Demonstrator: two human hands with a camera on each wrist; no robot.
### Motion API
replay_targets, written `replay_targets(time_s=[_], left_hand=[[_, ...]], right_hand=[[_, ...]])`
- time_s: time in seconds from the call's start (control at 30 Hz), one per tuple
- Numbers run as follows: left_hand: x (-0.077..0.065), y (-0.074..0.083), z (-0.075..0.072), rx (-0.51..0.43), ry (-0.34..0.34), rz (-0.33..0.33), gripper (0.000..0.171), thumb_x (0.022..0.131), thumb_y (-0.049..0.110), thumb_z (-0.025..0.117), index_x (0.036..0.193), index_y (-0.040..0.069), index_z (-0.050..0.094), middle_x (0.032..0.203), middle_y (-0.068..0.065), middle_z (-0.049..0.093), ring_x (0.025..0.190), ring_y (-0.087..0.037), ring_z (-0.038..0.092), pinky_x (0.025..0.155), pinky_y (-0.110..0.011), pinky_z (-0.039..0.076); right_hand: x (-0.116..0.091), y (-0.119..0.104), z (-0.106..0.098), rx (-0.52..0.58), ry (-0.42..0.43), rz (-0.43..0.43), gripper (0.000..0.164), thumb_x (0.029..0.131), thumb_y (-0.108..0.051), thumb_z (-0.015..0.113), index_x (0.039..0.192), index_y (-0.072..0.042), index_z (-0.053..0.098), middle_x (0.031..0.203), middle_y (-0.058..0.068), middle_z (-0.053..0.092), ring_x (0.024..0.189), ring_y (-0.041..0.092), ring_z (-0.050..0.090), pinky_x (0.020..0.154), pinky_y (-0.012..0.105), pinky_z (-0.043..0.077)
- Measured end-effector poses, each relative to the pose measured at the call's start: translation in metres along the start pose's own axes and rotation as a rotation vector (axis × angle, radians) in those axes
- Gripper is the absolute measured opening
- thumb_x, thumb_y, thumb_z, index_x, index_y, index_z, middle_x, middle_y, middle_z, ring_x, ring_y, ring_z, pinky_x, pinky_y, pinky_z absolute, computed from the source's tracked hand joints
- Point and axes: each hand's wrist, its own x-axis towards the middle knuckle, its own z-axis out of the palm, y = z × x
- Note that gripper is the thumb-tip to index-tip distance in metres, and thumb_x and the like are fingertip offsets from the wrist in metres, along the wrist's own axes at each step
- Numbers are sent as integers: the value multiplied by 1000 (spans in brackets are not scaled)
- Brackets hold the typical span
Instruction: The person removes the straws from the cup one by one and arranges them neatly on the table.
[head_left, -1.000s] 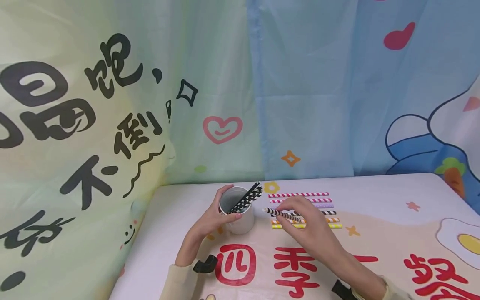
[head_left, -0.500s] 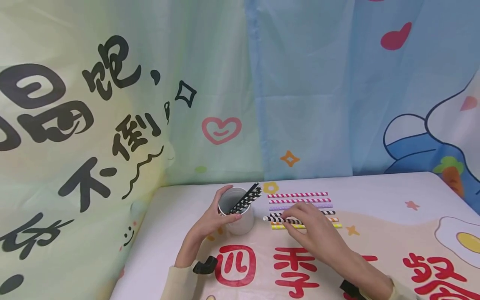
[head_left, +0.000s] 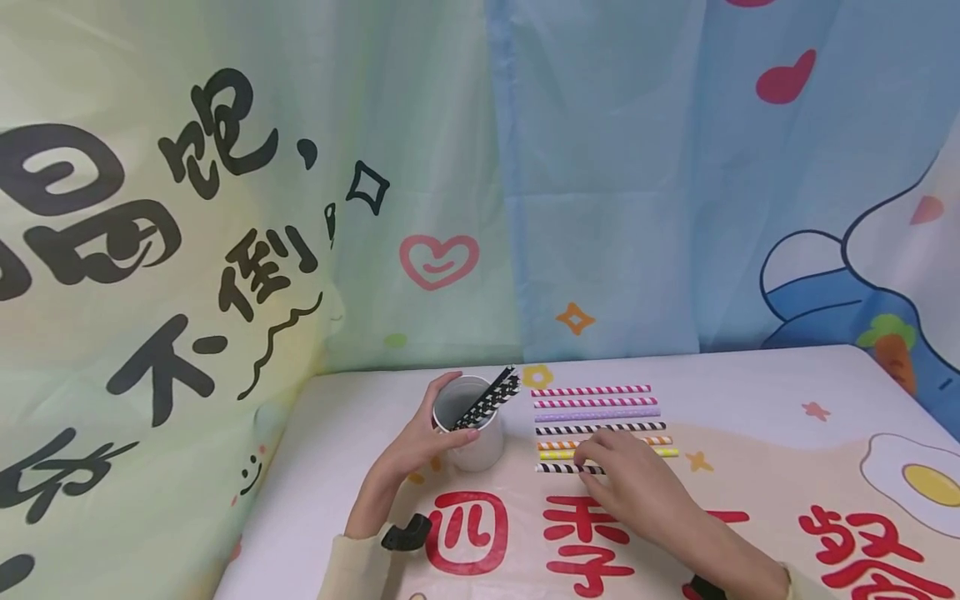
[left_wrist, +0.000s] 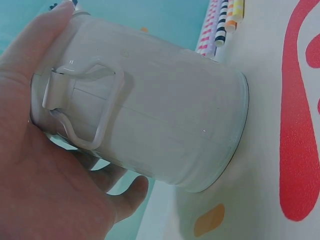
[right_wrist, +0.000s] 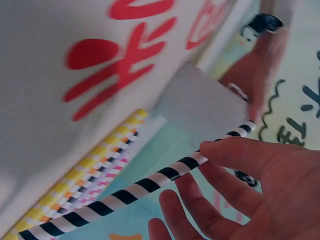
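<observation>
My left hand point(head_left: 408, 437) grips a white cup point(head_left: 483, 450) around its rim and side, with the thumb towards the right. In the left wrist view the cup's wire handle point(left_wrist: 110, 112) shows. Several black straws with white patterns point(head_left: 487, 402) lean to the right inside it. My right hand point(head_left: 641, 479) pinches a black-and-white striped paper straw point(head_left: 551, 468) between thumb and index finger, at the near side of a row of straws. The right wrist view shows most of this striped straw point(right_wrist: 117, 197). Its right part is hidden by my hand in the head view.
Beyond the held straw lie pink-striped straws point(head_left: 592, 391), a purple straw point(head_left: 600, 414), another black-and-white straw point(head_left: 600, 429), an orange-striped straw point(head_left: 551, 446) and a yellow straw point(head_left: 555, 456), roughly parallel. A printed cloth point(head_left: 750, 450) covers the table. Curtains point(head_left: 607, 208) hang behind and at the left.
My right hand has brought the striped straw down and nearer to me, from above the row to beside the yellow straw. The left hand and cup stay in place.
</observation>
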Motion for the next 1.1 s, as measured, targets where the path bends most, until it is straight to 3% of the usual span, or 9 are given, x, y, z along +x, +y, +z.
replay_targets(time_s=[0.33, 0.57, 0.87, 1.1], left_hand=[[-1, 0, 1, 4, 5, 4, 93, 86, 27, 79, 157, 28, 19, 153, -7, 37, 139, -30, 37, 112, -58, 39], [1, -3, 0, -5, -7, 11, 93, 86, 28, 78, 157, 28, 19, 154, -12, 34, 140, -32, 36, 113, -60, 36], [1, -3, -1, 1, -10, 14, 92, 86, 28, 78, 156, 30, 19, 154, -9, 35, 140, -31, 37, 113, -60, 36], [1, -3, -1, 4, -13, 19, 94, 86, 29, 78, 157, 26, 18, 154, -10, 36, 140, -31, 37, 113, -60, 37]], right_hand=[[6, 19, 28, -192, 23, -90, 29, 78, -24, 86, 101, -18, 69, 96, -1, 64, 92, 17, 57, 89, 41, 54], [11, 23, 38, -233, 11, -102, 29, 80, -22, 84, 105, -15, 70, 95, 1, 64, 90, 19, 56, 84, 40, 54], [16, 20, 47, -289, 4, -80, 35, 79, -24, 84, 110, -13, 71, 102, 6, 65, 98, 24, 59, 89, 46, 56], [18, 20, 51, -329, 3, -80, 33, 79, -24, 85, 107, -13, 71, 101, 7, 65, 95, 24, 59, 83, 42, 57]])
